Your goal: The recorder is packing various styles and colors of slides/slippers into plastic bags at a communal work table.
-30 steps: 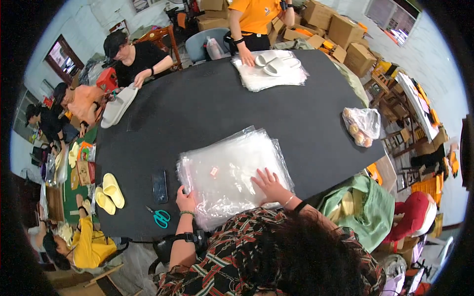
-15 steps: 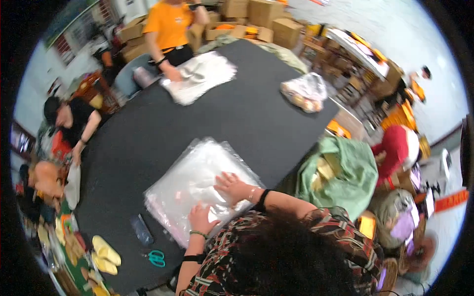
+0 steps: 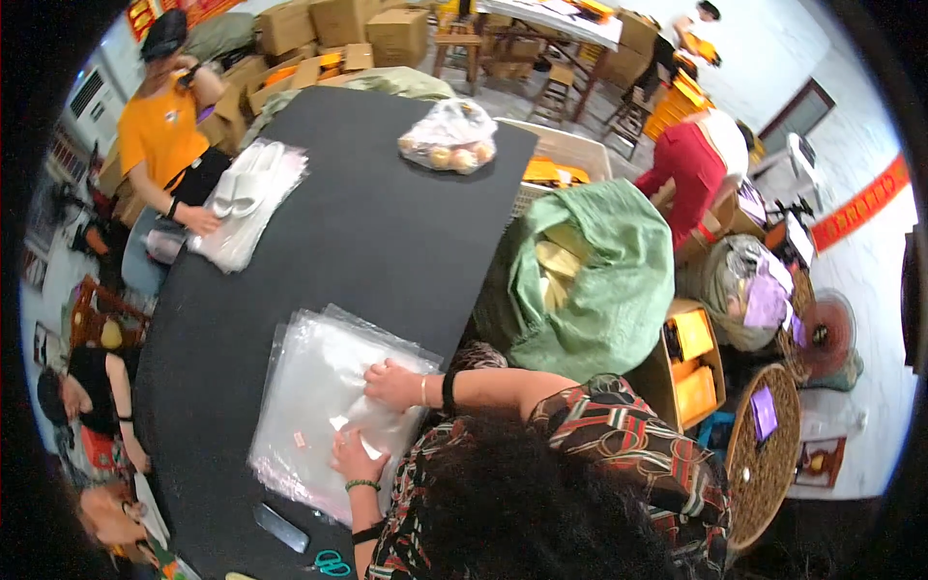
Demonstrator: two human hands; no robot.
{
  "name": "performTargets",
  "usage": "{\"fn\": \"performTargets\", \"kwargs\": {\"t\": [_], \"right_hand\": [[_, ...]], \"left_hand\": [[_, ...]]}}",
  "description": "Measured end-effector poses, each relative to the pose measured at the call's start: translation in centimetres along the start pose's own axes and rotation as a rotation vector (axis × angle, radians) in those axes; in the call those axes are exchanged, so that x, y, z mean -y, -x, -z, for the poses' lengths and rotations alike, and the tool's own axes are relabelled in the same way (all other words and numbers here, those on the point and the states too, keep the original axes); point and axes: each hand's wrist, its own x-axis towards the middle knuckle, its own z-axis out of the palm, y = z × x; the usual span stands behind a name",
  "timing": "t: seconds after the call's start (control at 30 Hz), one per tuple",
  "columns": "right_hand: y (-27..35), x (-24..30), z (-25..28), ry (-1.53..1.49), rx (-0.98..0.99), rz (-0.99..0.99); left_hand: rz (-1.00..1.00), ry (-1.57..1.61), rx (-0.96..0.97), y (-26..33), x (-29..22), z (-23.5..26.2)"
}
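A stack of clear plastic bags (image 3: 300, 387) lies on the dark table in front of me. My left hand (image 3: 358, 458) rests on its near right part, fingers apart and slightly bent. Farther up the stack, close to its right edge, my right hand (image 3: 391, 387) presses on the plastic with bent, parted fingers. Neither hand shows anything lifted. A small pinkish slip (image 3: 300, 440) shows on the bags, left of my left hand. Beside the near edge of the stack are a dark phone-like rectangle (image 3: 281, 528) and teal-handled scissors (image 3: 331, 564).
A bag of round fruit (image 3: 449, 137) sits at the table's far end. At the far left a person in orange touches plastic bags with white slippers (image 3: 244, 181) on them. Right of the table stand a green sack (image 3: 619, 280) and a carton of orange packages (image 3: 691, 372).
The view has swung right, so the table and stack appear farther left. Both my hands stay on the bags. My right hand's fingers look more bent than before.
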Motion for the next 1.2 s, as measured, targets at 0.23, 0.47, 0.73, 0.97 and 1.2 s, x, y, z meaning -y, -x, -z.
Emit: {"fn": "performTargets", "kwargs": {"t": [0.23,0.47,0.73,0.97,1.2], "right_hand": [[0.7,-2.0,-0.3,-0.03,0.039,0.06],[5.5,-11.7,6.9,-0.706,-0.539,0.162],[24.3,-35.0,-0.5,-0.526,-0.685,-0.958],[35.7,-46.2,-15.3,-0.613,-0.034,-1.356],[36.9,-56.2,-20.1,-0.506,0.067,-1.47]], "left_hand": [[-0.063,0.044,-0.095,-1.1,-5.3,3.0],[0.101,0.005,0.125,-3.3,-8.4,2.3],[0.004,-0.073,0.143,-5.5,-8.2,-0.1],[0.034,-0.175,0.317,-7.5,-5.3,-1.2],[0.126,-0.316,0.388,-8.8,-4.7,-3.1]]}}
